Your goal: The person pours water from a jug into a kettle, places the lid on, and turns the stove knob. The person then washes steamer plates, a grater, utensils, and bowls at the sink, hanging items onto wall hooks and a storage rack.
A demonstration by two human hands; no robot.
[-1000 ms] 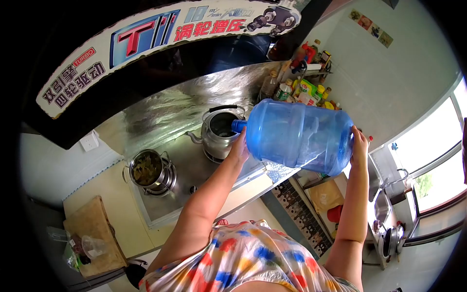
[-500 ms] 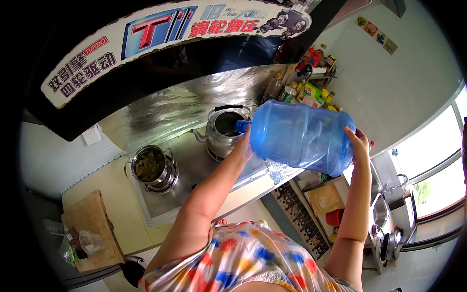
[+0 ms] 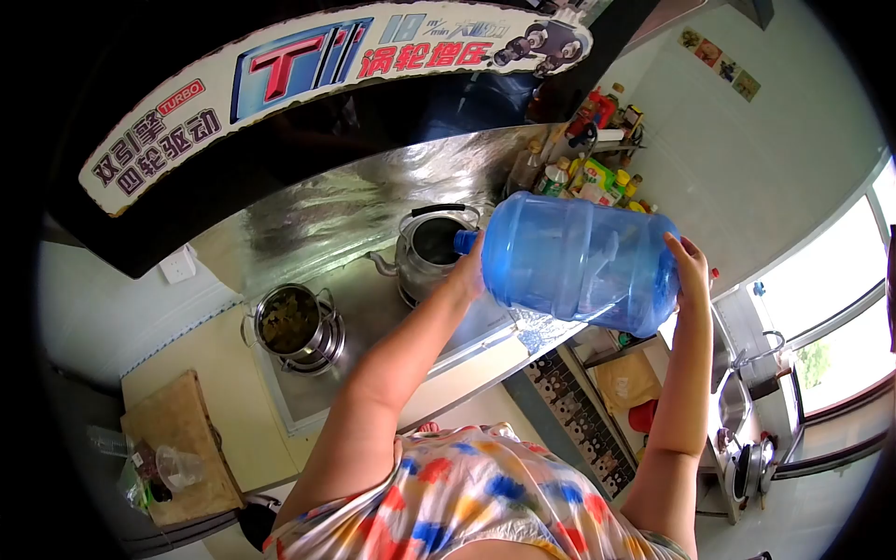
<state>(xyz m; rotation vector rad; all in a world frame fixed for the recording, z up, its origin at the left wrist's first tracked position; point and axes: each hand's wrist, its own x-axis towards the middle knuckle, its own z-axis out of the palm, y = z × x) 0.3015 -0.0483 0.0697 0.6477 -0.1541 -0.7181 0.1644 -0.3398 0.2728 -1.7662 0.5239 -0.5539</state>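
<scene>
Above the stove (image 3: 362, 313), a blue bottle (image 3: 581, 261) lies between my two hands

My left hand (image 3: 472, 271) is up at the neck end, touching the bottle; most of its fingers go out of sight behind the plastic, so I cannot tell whether they are spread or closed. My right hand (image 3: 689, 267) is bent around the base, fingertips curled onto its edge, and the far side of that grip is hidden too. The bottle is on its side, nearly level, with its neck at the open mouth of the metal kettle (image 3: 423, 273). I cannot make out whether neck and kettle rim touch, or whether water is running; the kettle's inside is dark, and my hand covers part of its right side.

Left of the kettle stands a metal pot (image 3: 321, 329) with leafy contents (image 3: 287, 317) that I cannot name. Farther left, clear plastic things (image 3: 177, 467) lie jumbled on a wooden board (image 3: 182, 411), hard to sort out. Past my bottle, some of the condiments (image 3: 555, 175) in the corner are partly covered. My patterned shirt (image 3: 467, 490) is cut off by the bottom edge, and the black hood (image 3: 401, 107) fades into the dark border.
</scene>
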